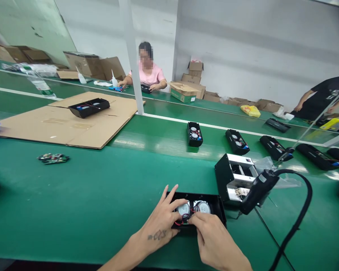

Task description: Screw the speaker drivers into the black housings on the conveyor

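Observation:
A black speaker housing (220,210) lies on the green bench in front of me, its open side up. Two round speaker drivers (203,207) and red and black wires (178,223) show inside. Over the housing's left end lies my left hand (162,216), gripping it, with two fingers raised past the far edge and others bent in by the wires. My right hand (213,233) is closed, fingertips pinched at the wires between the drivers. What exactly sits between those fingertips is partly hidden.
A black-and-silver machine (237,177) and a black-handled tool (260,190) on a thick cable stand close on the right. Several similar housings (194,133) line the belt behind. Circuit boards (53,158) and cardboard (84,139) lie left. Two people work across the bench.

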`<state>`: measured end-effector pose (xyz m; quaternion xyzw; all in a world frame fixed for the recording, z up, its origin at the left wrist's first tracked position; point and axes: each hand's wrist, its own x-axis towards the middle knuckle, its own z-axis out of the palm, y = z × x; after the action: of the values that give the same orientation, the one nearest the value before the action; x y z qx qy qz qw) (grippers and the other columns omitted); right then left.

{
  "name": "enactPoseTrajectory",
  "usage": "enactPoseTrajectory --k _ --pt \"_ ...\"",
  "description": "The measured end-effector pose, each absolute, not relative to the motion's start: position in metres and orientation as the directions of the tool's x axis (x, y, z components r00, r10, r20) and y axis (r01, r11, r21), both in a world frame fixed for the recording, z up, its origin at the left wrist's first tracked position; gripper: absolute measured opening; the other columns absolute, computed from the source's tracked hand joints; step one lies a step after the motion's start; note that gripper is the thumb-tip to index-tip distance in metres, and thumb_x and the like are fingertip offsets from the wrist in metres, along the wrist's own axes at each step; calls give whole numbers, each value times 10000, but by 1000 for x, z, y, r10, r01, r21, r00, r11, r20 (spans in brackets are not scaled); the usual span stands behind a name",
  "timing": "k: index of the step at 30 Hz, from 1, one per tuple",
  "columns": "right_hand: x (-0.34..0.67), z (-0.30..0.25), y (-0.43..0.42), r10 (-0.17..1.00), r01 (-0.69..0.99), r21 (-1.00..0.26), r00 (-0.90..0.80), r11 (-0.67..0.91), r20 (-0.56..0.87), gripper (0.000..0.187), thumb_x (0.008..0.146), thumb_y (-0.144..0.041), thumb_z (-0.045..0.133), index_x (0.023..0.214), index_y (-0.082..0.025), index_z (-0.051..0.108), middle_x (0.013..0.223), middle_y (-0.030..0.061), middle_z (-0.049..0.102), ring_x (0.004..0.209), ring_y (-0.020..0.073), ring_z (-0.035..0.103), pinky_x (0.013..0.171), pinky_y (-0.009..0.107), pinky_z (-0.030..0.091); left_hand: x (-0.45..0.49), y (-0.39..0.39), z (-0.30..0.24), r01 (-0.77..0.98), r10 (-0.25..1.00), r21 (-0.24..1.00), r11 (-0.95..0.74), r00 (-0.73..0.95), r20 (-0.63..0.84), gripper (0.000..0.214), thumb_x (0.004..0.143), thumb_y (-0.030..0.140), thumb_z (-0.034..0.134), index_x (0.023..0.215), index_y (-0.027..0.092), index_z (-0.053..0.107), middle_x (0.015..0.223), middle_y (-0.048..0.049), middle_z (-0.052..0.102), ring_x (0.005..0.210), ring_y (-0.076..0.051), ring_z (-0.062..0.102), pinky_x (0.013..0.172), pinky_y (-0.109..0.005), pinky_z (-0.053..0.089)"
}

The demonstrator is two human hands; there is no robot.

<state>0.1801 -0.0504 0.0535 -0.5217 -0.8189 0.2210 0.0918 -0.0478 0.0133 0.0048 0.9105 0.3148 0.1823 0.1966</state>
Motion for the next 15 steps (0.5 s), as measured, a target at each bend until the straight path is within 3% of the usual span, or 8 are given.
enactPoseTrajectory --k 4,9,15 --pt "184 53 -54 898 787 -520 -433 331 -83 430 884 24 420 1134 -232 658 1133 72 722 1025 267 658 945 421 547 -50 12 11 462 609 459 -759 754 247 244 750 66 824 927 220 759 1434 -30 700 1642 -483 235 1321 -787 55" --pt "180 45 -52 889 753 -554 -455 355 -49 461 851 -22 564 1248 -235 665 1248 88 720 1148 290 667 1164 558 453 -54 9 2 386 529 399 -832 768 360 251 823 120 835 1041 222 762 1369 -42 733 1654 -444 228 1359 -707 37" --pt "164 28 -52 916 820 -463 -399 336 -42 541 844 79 443 1220 -202 714 1176 100 753 1087 270 697 1072 492 483 -48 21 5 421 585 492 -762 774 244 161 764 165 857 889 246 796 1290 4 769 1637 -453 273 1348 -695 26"
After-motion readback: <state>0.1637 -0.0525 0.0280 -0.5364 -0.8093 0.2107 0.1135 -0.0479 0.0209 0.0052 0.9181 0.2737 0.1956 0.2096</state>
